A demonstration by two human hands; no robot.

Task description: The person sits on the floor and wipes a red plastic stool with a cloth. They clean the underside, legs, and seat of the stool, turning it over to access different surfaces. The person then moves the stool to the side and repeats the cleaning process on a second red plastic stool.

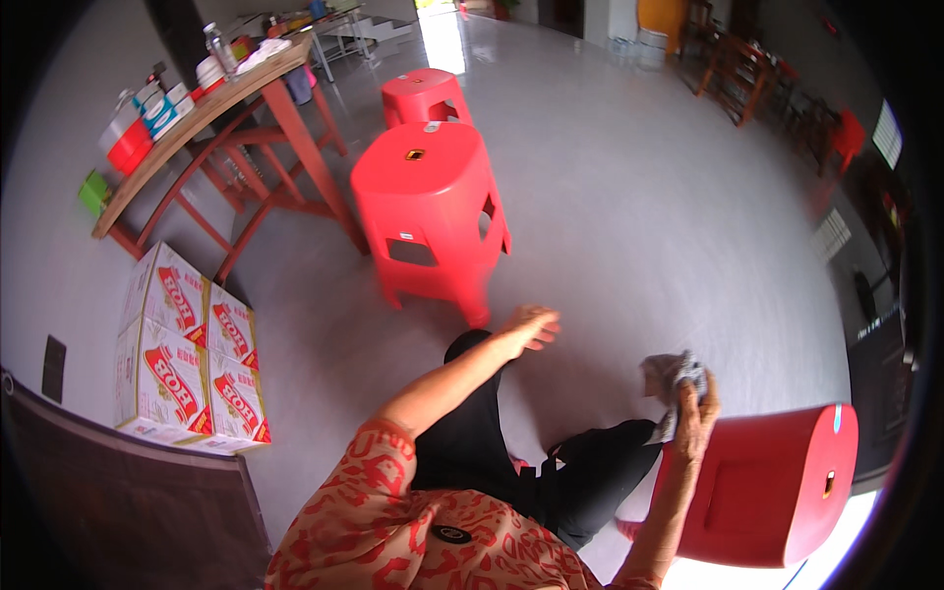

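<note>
My right hand [696, 411] grips a crumpled grey cloth [678, 376] above my right knee. Just beside that forearm a red plastic stool [752, 487] lies tipped on its side, its seat facing right. My left hand [529, 329] is held out over my left knee with nothing in it, fingers loosely extended and slightly blurred. Ahead of the left hand stands an upright red plastic stool [428, 206], apart from the fingers. Behind it is another red stool [423, 93], partly hidden by the nearer one.
A wooden table [211, 113] at the left carries a bottle [218, 49], tissue packs and red containers. Stacked white-and-red cartons [182, 344] stand below it by the wall. Wooden chairs [737, 79] are at the far right. Grey floor [610, 197] stretches ahead.
</note>
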